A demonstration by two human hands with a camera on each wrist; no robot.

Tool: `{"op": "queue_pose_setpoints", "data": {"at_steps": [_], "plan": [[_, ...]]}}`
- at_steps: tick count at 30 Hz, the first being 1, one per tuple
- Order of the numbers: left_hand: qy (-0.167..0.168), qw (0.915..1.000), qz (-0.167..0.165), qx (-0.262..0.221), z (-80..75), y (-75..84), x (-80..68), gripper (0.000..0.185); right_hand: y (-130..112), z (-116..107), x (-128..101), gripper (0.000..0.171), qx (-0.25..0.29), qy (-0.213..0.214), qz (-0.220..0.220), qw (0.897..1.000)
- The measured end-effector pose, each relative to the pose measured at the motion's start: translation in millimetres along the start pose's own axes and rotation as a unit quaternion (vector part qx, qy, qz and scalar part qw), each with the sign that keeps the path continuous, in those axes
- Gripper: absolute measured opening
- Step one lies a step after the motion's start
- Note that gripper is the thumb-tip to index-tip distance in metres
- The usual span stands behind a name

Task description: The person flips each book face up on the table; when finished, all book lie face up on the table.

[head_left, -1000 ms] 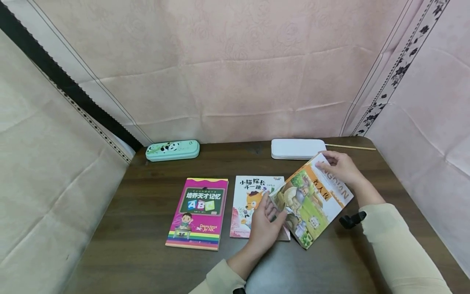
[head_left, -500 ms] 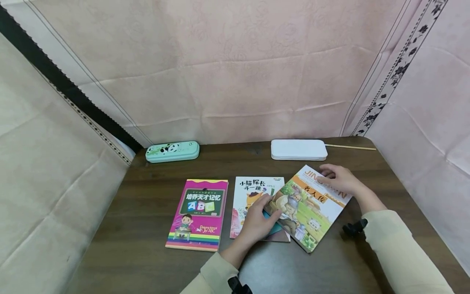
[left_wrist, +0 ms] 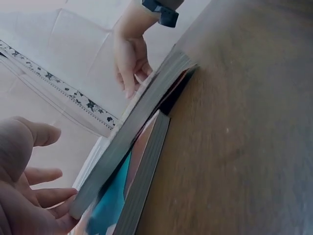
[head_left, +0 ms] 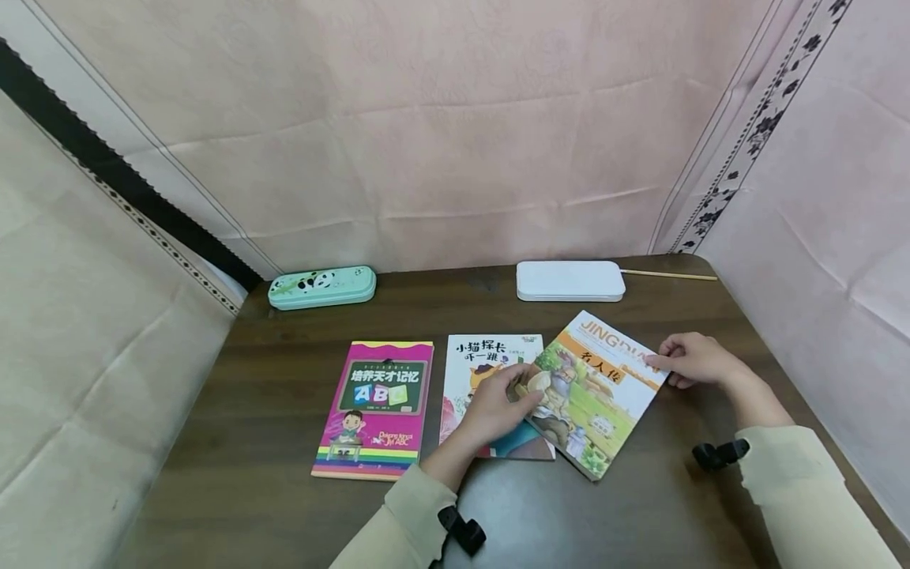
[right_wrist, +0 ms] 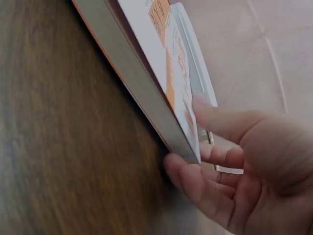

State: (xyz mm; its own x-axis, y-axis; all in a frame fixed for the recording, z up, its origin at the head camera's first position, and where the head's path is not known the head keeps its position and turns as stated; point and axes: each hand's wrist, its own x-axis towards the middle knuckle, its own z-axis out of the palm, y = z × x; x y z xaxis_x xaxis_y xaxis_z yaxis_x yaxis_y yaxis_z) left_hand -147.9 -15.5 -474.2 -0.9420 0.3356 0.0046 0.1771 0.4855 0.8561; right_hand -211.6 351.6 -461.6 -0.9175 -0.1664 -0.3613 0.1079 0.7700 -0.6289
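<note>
A storybook (head_left: pixel 597 395) with an orange title band and green picture lies slanted, its left part over a white cat-cover book (head_left: pixel 492 348). In the right wrist view my right hand (head_left: pixel 700 365) pinches the storybook's corner, thumb (right_wrist: pixel 220 117) on the cover and fingertips under the edge. My left hand (head_left: pixel 494 407) is at its left corner. Seen from the left wrist, those fingers (left_wrist: pixel 51 196) touch the storybook's corner from below, while the thumb stands apart from it. A teal patch of the white book's cover shows beneath.
Left of these lies a pink ABC book (head_left: pixel 373 411). A green panda pencil case (head_left: pixel 322 288) and a white case (head_left: pixel 570 281) stand along the back of the brown table (head_left: pixel 235 442). A thin stick (head_left: pixel 671 275) extends right from the white case. Pale cloth hangs behind.
The storybook has come down lower and turned slightly. My right hand has moved from its top edge to its right corner. My left hand's grip has loosened. The head view has shifted slightly.
</note>
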Motion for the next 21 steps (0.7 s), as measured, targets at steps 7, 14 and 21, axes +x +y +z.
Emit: {"op": "queue_pose_setpoints", "data": {"at_steps": [7, 14, 21], "plan": [[-0.046, 0.9988, 0.017, 0.007, 15.8, 4.8, -10.1, 0.042, 8.8, 1.5, 6.8, 0.061, 0.047, 0.032, -0.012, 0.998], [-0.08, 0.9968, 0.007, -0.005, 28.6, 11.7, -19.0, 0.049, 6.8, 3.4, 15.9, 0.06, -0.009, 0.071, -0.033, 0.997], [-0.106, 0.9938, 0.009, -0.032, 40.2, 15.4, -21.1, 0.048, 3.1, 3.9, 31.2, 0.056, -0.028, 0.076, -0.05, 0.995]]}}
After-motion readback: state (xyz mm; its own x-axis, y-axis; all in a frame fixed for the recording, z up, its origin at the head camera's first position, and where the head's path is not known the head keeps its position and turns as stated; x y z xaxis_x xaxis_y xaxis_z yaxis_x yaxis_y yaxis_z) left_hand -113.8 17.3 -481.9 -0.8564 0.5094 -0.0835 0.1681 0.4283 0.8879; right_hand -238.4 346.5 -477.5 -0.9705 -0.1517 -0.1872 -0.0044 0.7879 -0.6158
